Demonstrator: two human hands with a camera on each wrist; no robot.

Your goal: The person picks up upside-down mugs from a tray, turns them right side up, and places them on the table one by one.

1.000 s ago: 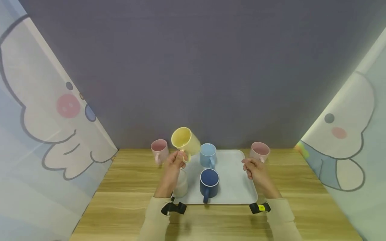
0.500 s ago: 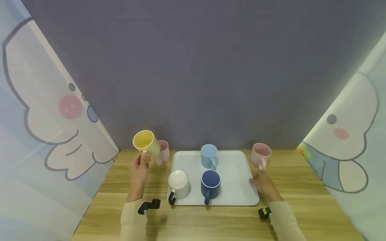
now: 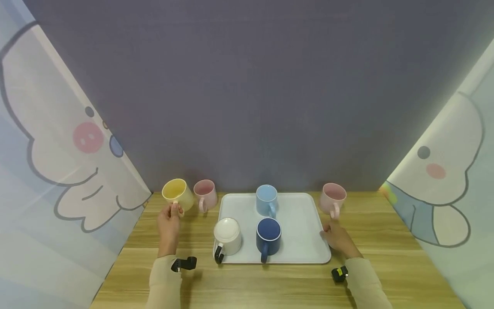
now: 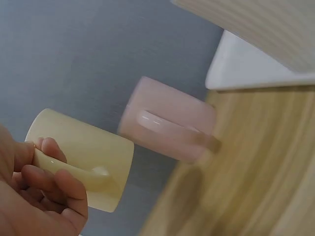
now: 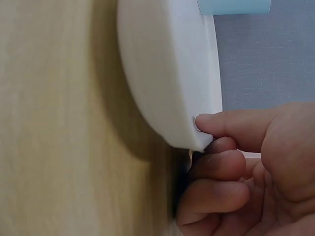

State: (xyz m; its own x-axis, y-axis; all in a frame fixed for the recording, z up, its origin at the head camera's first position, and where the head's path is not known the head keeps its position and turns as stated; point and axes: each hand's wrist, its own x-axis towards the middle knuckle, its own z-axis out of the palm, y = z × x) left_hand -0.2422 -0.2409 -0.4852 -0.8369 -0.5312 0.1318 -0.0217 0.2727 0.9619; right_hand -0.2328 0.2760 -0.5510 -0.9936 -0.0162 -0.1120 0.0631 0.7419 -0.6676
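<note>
yellow mug point(image 3: 182, 197) has come down, left hand point(image 3: 168, 220) pinching its handle point(image 4: 75, 170); right hand point(image 3: 338, 237) pinches tray point(image 3: 302, 229)

A long, loose, cream-coloured fabric sleeve point(image 3: 165, 281) ends at the wrist of the bare left hand point(image 3: 168, 223), and a matching long cream fabric sleeve point(image 3: 363, 281) ends above the bare right hand point(image 3: 337, 238). A small, angular black device point(image 3: 187, 263) sits by the left cuff; a small, blocky black device point(image 3: 337, 277) by the right cuff bears a bright yellow label point(image 3: 339, 271).

room on tray point(image 3: 302, 234) right of navy mug point(image 3: 268, 240), pink mug point(image 3: 208, 199) standing between yellow mug point(image 3: 184, 198) and tray
</note>
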